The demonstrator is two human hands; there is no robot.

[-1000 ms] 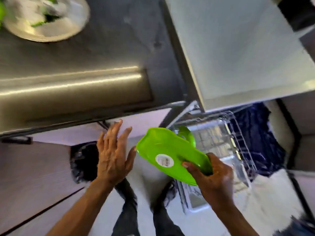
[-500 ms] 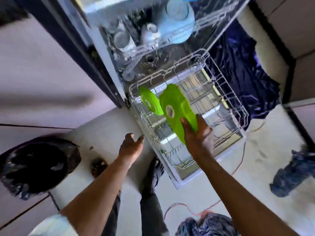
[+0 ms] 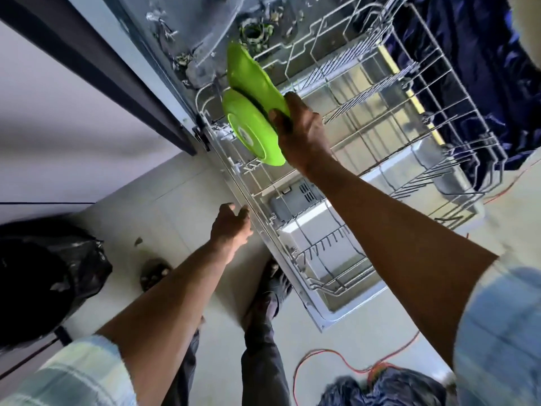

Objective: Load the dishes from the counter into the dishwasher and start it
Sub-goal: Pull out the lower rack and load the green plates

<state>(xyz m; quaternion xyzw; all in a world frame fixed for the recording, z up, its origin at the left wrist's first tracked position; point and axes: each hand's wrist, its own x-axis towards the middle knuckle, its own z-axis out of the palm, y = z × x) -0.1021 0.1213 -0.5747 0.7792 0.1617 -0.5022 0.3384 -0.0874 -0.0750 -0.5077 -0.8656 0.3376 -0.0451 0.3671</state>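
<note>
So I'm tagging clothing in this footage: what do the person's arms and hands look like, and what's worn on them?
Both forearms are bare. The left hand and right hand wear no gloves, and no rings, watch or bracelet show. The left sleeve ends above the elbow, in a pale plaid of light green, yellow and blue. The right sleeve is also short, and looks pale blue and blurred.

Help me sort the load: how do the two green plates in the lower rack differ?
The upper green plate is pinched at its edge by the right hand; the lower green plate stands free in the rack. The lower plate shows a round label on its underside; no label shows on the upper one. Both are bright green, on edge, side by side.
</note>
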